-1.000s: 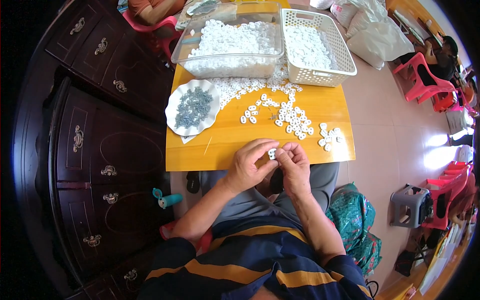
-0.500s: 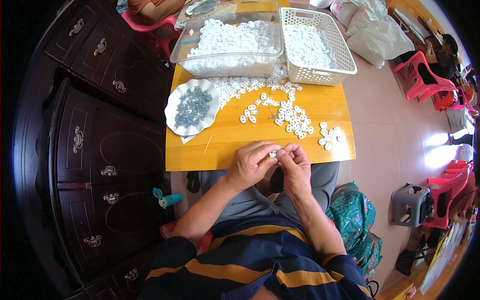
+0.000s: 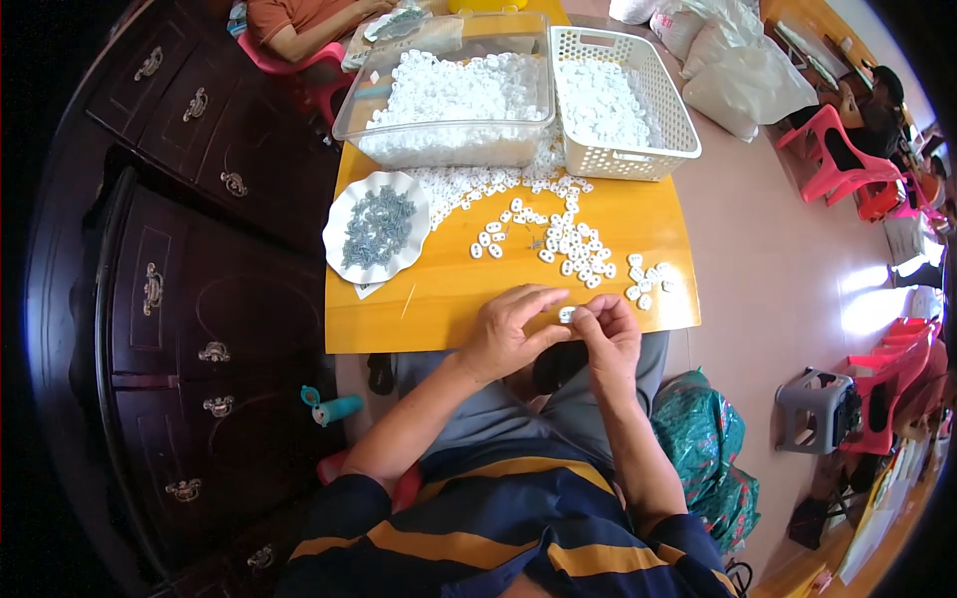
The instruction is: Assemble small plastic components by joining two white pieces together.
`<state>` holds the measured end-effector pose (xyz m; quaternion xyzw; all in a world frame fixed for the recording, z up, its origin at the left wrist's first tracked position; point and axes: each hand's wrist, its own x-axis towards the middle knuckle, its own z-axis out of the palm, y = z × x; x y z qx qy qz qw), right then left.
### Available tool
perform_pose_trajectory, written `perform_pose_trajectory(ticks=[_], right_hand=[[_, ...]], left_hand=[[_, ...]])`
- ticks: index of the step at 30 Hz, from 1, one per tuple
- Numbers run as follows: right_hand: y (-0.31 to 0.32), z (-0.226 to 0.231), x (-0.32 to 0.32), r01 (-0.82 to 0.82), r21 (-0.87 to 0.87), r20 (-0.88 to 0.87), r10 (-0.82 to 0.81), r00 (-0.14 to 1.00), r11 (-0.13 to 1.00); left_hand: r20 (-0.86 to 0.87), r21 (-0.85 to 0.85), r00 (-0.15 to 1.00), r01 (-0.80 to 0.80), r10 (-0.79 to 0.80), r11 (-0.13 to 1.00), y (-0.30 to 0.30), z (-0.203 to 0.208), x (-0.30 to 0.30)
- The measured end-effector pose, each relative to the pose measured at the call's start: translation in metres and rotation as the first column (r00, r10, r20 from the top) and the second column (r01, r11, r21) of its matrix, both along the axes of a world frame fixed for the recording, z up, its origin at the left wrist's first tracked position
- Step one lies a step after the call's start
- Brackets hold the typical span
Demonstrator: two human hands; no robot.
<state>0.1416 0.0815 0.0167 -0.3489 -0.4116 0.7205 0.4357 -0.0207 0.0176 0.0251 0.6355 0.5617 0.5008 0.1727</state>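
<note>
At the table's near edge, my right hand (image 3: 610, 337) pinches a small white oval plastic piece (image 3: 567, 314) between thumb and finger. My left hand (image 3: 510, 327) is just left of it, thumb and fingers apart, with nothing seen in it. Beyond my hands lies a loose pile of similar white oval pieces (image 3: 576, 246) with dark holes. A smaller group of them (image 3: 646, 280) sits to the right. A white scalloped plate (image 3: 336, 244) at the left holds many small grey metal screws (image 3: 379, 227).
A clear plastic bin (image 3: 449, 151) and a white perforated basket (image 3: 633, 162), both full of white pieces, stand at the table's far side. A thin stick (image 3: 409, 301) lies near the plate. Dark drawers (image 3: 150, 289) stand left; a green bag (image 3: 703, 439) sits right. Other people sit farther off.
My hands have drawn apart: the left has opened away from the white piece, which stays in my right fingers. Both hands shifted slightly right. The whole view has tilted a little.
</note>
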Motion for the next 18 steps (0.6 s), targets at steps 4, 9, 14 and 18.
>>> perform_pose_trajectory(ticks=[4,9,14,18], right_hand=[[0.027,-0.011,0.027,-0.005,0.336,0.392,-0.135,0.910,0.942],[0.051,-0.011,0.046,-0.151,0.552,0.662,-0.321,0.678,0.820],[0.068,-0.008,0.049,-0.199,0.624,0.694,-0.419,0.585,0.756],[0.077,-0.006,0.050,-0.209,0.639,0.713,-0.469,0.522,0.740]], left_hand=[[-0.135,-0.117,0.987,-0.107,0.091,0.987,0.005,-0.003,-0.002],[-0.311,-0.139,0.929,-0.252,0.200,0.958,0.019,-0.009,-0.013],[-0.335,-0.163,0.884,-0.396,0.327,0.904,0.029,-0.014,-0.029],[-0.347,0.002,0.855,-0.411,0.386,0.912,0.039,-0.025,-0.043]])
